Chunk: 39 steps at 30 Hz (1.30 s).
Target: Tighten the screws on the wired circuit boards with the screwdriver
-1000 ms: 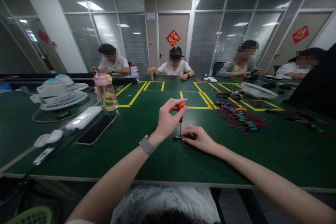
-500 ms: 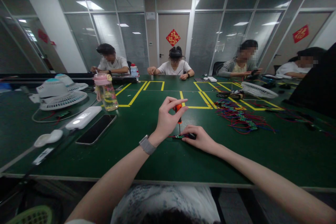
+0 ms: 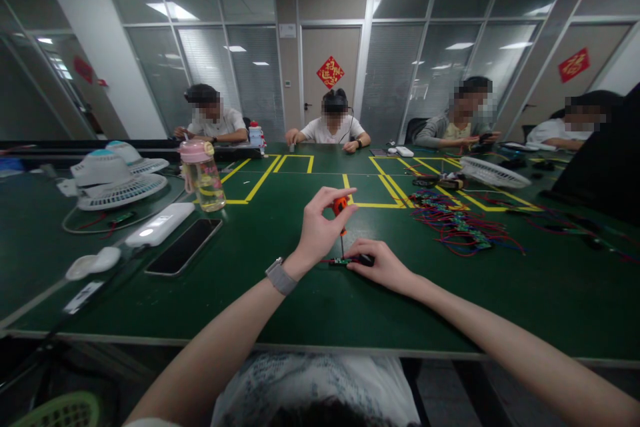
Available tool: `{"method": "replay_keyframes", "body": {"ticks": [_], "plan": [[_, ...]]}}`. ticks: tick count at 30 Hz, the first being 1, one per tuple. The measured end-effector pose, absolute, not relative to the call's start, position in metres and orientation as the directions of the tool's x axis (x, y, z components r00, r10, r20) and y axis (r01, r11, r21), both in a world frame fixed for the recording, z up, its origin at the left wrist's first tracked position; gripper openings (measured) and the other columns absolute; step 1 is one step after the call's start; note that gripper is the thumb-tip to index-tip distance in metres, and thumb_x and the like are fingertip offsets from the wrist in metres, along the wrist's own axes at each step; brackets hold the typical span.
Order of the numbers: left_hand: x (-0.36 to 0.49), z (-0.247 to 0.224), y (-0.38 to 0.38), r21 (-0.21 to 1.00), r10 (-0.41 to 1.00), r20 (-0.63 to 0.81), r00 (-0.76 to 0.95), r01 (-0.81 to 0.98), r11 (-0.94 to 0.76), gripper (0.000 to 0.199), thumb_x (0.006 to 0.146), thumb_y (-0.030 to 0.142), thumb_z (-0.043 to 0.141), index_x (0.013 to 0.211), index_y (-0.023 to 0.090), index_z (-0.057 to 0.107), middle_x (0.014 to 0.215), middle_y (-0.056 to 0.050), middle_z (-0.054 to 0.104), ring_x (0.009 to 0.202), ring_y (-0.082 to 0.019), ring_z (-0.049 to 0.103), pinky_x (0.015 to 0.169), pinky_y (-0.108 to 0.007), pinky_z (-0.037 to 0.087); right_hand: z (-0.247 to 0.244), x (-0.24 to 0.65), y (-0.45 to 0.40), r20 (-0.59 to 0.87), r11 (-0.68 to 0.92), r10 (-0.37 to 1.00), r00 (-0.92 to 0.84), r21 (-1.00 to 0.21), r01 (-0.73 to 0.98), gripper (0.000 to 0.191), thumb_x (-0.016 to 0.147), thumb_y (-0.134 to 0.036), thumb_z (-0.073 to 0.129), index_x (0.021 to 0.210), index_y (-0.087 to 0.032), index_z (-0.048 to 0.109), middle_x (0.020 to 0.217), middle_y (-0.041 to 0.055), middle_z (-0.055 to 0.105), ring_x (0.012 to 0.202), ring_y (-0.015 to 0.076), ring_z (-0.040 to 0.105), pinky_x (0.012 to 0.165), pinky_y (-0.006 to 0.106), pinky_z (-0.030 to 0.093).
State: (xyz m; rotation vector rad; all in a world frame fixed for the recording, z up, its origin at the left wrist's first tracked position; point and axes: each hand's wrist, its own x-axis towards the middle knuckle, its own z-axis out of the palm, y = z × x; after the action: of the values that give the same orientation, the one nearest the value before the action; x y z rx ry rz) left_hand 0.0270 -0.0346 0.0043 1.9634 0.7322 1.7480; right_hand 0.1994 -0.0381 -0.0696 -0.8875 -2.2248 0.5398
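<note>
My left hand [image 3: 323, 223], with a grey watch on its wrist, curls thumb and fingers around the orange and black handle of a screwdriver [image 3: 341, 205]. The screwdriver stands upright, its thin shaft pointing down at a small green circuit board [image 3: 340, 261] on the table. Whether the tip touches a screw is too small to tell. Fingers closed, my right hand [image 3: 377, 260] rests on the table and holds the board by its right end. A black piece [image 3: 367, 259] shows under those fingers, and a red wire leaves the board on the left.
A pile of wired circuit boards [image 3: 450, 217] lies to the right. On the left are a phone [image 3: 184, 247], a white power strip [image 3: 160, 223], a pink-lidded bottle [image 3: 204, 177] and white fans [image 3: 120, 180]. Yellow tape marks the green table [image 3: 280, 307]. Several people sit across.
The fingers of my left hand have shifted slightly around the screwdriver handle, the index finger a little lower. My right hand and the circuit board stay in place.
</note>
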Motion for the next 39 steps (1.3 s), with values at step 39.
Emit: {"method": "replay_keyframes", "body": {"ticks": [39], "plan": [[0.0259, 0.0049, -0.0351, 0.627, 0.631, 0.769, 0.099, 0.075, -0.776, 0.023, 0.092, 0.025, 0.051, 0.105, 0.022, 0.070, 0.102, -0.006, 0.060, 0.090, -0.014, 0.059, 0.078, -0.024, 0.050, -0.0709, 0.1999, -0.0375, 0.438, 0.683, 0.719, -0.539, -0.587, 0.435, 0.013, 0.082, -0.022, 0.066, 0.091, -0.018, 0.074, 0.086, 0.0064, 0.069, 0.079, 0.0173, 0.064, 0.076, 0.031, 0.051]]}}
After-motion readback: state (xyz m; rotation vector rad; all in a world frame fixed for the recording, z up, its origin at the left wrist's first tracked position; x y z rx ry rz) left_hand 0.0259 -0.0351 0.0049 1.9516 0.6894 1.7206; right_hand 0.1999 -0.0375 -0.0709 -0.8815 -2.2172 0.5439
